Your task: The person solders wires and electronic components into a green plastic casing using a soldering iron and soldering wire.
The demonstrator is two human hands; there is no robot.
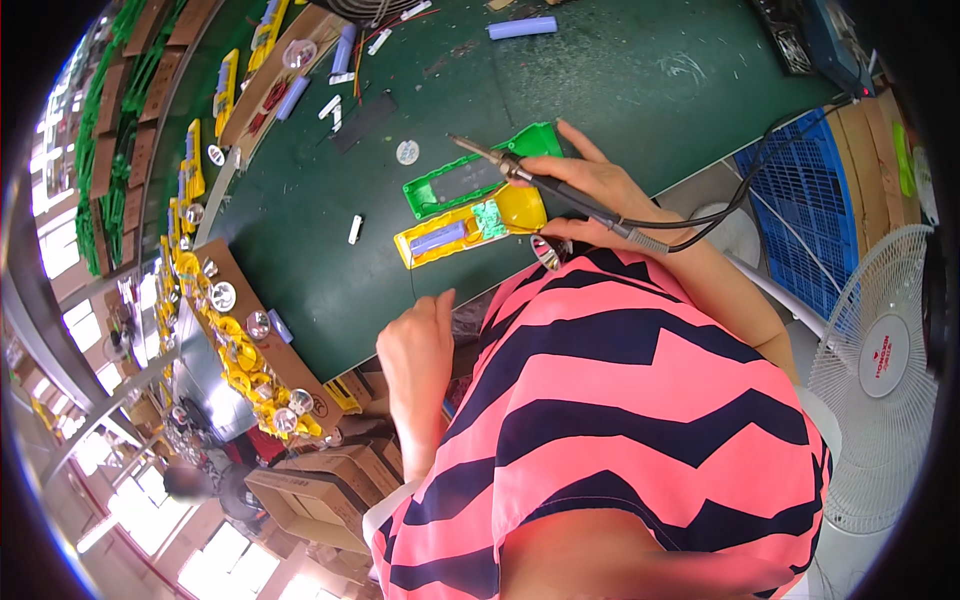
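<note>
**Soldering iron held over an open yellow torch on the green surface**

The right hand (600, 190) has its fingers wrapped around the black handle of a soldering iron (520, 172), gripping it like a pen. The metal tip points toward 10 o'clock and ends above the green surface (620, 80), just past the green casing half (475, 172) that lies under the shaft. The iron's dark cord (740, 190) trails off toward 3 o'clock, past the wrist.

Just at 7 o'clock from the right hand lies the open yellow torch body (470, 228), its long side running roughly from 8 to 2 o'clock. A bluish cell sits in its left part and a small green circuit board beside that; the rounded yellow head end touches the right hand's lower fingers. The green casing half lies parallel to it, close alongside at 12 o'clock.

The left hand (418, 345) rests at the near edge of the surface, at 7 o'clock from the torch and apart from it. Its fingers are curled into a loose fist; whether they pinch anything cannot be told.

At 9 o'clock, a cardboard tray (300, 375) carries many yellow torch parts and silver reflectors. A white fan (880, 370) stands at 3 o'clock.
</note>
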